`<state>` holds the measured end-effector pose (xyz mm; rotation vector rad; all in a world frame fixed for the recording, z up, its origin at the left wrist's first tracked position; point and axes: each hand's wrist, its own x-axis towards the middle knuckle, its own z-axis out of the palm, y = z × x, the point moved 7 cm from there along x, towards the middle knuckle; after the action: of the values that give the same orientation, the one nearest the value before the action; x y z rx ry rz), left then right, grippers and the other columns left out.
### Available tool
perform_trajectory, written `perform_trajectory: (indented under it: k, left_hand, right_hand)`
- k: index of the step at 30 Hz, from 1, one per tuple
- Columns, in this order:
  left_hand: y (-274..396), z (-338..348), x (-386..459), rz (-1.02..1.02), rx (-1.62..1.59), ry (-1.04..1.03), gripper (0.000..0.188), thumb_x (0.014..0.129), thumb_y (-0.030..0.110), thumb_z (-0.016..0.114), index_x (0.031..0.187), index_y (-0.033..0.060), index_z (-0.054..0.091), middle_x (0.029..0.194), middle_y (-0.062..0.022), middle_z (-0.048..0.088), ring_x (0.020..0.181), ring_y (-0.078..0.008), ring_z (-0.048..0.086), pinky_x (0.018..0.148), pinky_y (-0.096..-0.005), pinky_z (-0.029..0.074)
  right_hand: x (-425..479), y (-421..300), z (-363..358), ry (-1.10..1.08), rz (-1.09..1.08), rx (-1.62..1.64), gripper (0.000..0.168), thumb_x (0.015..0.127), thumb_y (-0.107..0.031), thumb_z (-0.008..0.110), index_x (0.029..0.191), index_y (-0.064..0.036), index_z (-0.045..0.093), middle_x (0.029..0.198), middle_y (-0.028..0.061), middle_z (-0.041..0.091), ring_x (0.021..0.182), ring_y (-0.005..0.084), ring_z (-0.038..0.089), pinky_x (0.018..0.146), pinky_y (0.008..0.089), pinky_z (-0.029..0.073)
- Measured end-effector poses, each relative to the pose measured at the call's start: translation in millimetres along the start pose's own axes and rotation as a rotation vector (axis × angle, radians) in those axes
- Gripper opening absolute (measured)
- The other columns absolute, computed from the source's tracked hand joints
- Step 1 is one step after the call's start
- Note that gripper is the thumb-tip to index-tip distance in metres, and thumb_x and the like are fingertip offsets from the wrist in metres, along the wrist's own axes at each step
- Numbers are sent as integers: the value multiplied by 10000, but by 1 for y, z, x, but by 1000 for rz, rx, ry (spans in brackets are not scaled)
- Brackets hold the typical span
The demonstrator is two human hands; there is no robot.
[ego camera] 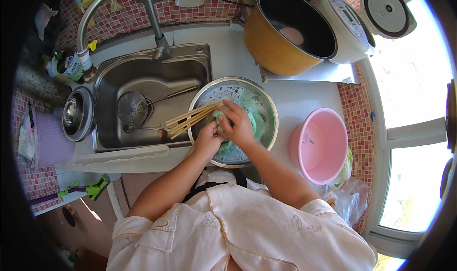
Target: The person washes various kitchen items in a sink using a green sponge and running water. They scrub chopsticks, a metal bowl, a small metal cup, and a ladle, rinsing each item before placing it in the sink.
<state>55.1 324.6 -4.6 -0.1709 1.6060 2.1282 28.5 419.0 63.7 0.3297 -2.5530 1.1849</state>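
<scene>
Over a metal basin point(275, 119) of soapy water, both my hands are close together. A bundle of wooden chopsticks point(194, 118) sticks out to the left, its ends over the sink's right rim. My right hand point(237, 124) presses a wet green cloth point(225, 110) around the chopsticks' other ends. Lower down, my left hand point(210, 139) has its fingers closed around at least one thin stick, which runs down past the wrist; my fingers partly hide it. More green cloth shows in the suds below my hands.
Left of the basin is a steel sink point(171, 71) with a skimmer point(132, 108) inside, under a curved faucet point(157, 24). A pink tub point(321, 146) stands right. Behind are a large yellow pot point(264, 42) and an open rice cooker point(344, 28). Stacked metal bowls point(78, 114) stand left of the sink.
</scene>
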Motion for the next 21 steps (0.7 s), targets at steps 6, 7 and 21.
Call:
perform_trajectory:
  k: [6, 7, 21]
  left_hand:
    - [-4, -2, -1, 1, -47, -20, 403, 752, -102, 523, 1144, -20, 484, 983, -44, 585, 841, -96, 546, 760, -220, 420]
    - [-4, -5, 1, -7, -24, -3, 382, 756, -96, 522, 1128, -15, 495, 965, -37, 585, 828, -92, 545, 748, -216, 424]
    - [22, 17, -4, 55, 81, -335, 330, 758, -5, 607, 1082, 21, 547, 821, 18, 580, 720, -55, 512, 682, -191, 417]
  right_hand:
    - [12, 60, 24, -204, 498, 322, 258, 829, -242, 516, 972, -50, 613, 1006, 140, 592, 913, 343, 550, 785, 376, 436]
    - [11, 45, 20, -132, 322, 273, 265, 832, -251, 512, 979, -55, 613, 1009, 138, 590, 917, 341, 548, 786, 377, 433]
    - [-13, 67, -23, -75, 1020, 925, 353, 883, -301, 476, 1093, -24, 541, 971, 67, 578, 842, 153, 535, 755, 288, 427]
